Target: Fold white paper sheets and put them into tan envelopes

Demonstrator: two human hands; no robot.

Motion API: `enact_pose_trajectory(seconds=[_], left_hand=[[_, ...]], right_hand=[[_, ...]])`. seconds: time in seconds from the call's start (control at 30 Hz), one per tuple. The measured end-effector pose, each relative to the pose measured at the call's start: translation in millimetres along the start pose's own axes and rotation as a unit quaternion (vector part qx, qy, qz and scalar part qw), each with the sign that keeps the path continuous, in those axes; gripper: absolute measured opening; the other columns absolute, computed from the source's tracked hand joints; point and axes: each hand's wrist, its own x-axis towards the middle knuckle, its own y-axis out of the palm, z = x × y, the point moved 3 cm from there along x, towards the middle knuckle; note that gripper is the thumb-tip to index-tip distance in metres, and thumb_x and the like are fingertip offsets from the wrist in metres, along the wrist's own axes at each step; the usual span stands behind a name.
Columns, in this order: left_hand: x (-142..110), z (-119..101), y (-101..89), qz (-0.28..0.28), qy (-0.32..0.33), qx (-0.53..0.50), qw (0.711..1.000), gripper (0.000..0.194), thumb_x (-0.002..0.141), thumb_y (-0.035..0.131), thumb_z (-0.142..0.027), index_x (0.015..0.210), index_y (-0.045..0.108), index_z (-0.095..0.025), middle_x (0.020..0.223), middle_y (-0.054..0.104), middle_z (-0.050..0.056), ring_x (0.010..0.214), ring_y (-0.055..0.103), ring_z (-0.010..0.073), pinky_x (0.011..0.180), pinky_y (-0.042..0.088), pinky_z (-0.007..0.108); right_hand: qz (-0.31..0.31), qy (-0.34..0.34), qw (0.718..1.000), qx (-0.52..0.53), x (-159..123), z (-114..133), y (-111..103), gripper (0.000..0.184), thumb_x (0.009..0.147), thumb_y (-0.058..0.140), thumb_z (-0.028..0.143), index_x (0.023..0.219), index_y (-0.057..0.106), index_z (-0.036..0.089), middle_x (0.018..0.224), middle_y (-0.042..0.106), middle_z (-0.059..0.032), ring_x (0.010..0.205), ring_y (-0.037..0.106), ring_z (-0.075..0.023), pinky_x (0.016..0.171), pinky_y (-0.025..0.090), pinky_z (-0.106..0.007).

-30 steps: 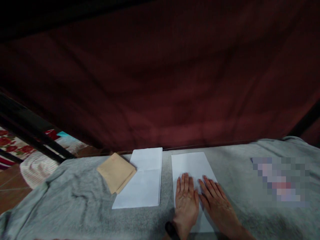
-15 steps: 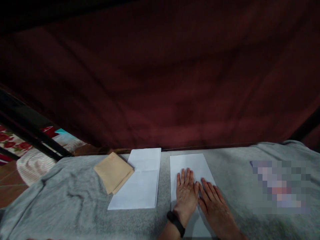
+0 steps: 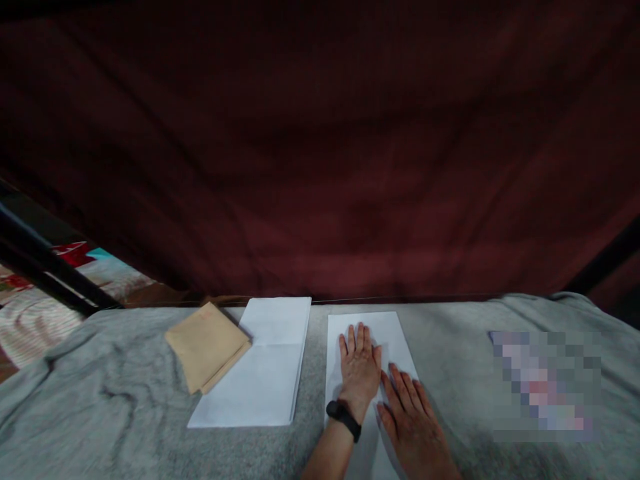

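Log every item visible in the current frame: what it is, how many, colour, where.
Wide fabric sheet: 1, dark red, background
Soft fabric cover: 1, grey, beneath the papers
Folded squarish paper stack: 1, tan, left, corner overlapping white paper
Layered rectangular paper stack: 1, white, left of the hands
Long flat paper: 1, white, under both hands
Pixelated item: 1, purplish, right, unidentifiable
Slanted bars: at least 2, black, far left
Slanted bar: 1, black, far right
Striped cloth: 1, whitish, far left
Blurred item: 1, turquoise, far left
Wristband: 1, black, left wrist
Left hand: 1, bare, flat on paper
Right hand: 1, bare, flat on paper
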Motion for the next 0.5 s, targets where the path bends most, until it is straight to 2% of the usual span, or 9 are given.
enact_pose_trajectory(seconds=[0.27, 0.5], left_hand=[[18, 0, 9.1, -0.044, -0.021, 0.009, 0.999, 0.06, 0.104, 0.028, -0.045, 0.157, 0.033, -0.016, 0.164, 0.03, 0.009, 0.153, 0.021, 0.0318, 0.124, 0.019, 0.058], [5, 5, 2.2, -0.032, 0.005, 0.018, 0.999, 0.058, 0.104, 0.031, -0.04, 0.156, 0.034, -0.014, 0.164, 0.029, 0.01, 0.153, 0.021, 0.0293, 0.125, 0.022, 0.054]], right_hand=[[0.017, 0.004, 1.0, 0.008, 0, 1, -1, 0.053, 0.098, 0.048, 0.037, 0.147, 0.049, 0.017, 0.155, 0.047, -0.013, 0.141, 0.045, -0.0296, 0.117, 0.031, -0.048], [0.038, 0.013, 0.999, 0.02, 1, 1, -1, 0.055, 0.099, 0.048, 0.042, 0.148, 0.049, 0.018, 0.155, 0.046, -0.0123, 0.143, 0.043, -0.0299, 0.119, 0.029, -0.048]])
